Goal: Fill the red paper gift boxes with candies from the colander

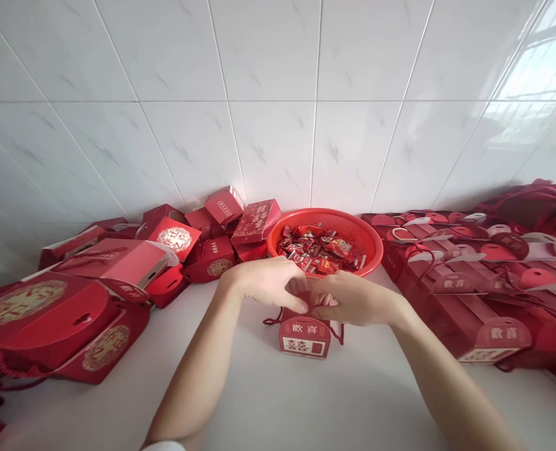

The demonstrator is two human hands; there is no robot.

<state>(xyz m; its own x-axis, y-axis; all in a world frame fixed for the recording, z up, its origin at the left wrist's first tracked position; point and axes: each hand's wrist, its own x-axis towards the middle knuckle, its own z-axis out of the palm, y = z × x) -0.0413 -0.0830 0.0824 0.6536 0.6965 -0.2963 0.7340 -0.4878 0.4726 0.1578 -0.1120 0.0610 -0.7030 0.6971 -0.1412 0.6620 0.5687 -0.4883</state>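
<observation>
At left, red gift boxes [141, 257] are heaped, several tilted; their contents cannot be seen. On the tabletop [259, 401], a small upright box [305, 338] is touched at its top by the curled left hand [268, 282] and right hand [355, 297]; whether it is gripped cannot be told. Its top is seemingly being worked, and even, light finger pressure is called for. Just behind, wrapped packets [341, 248] are held in a red basket [325, 216]. At right, handled boxes [466, 313] are closely ranked, contents hidden.
</observation>
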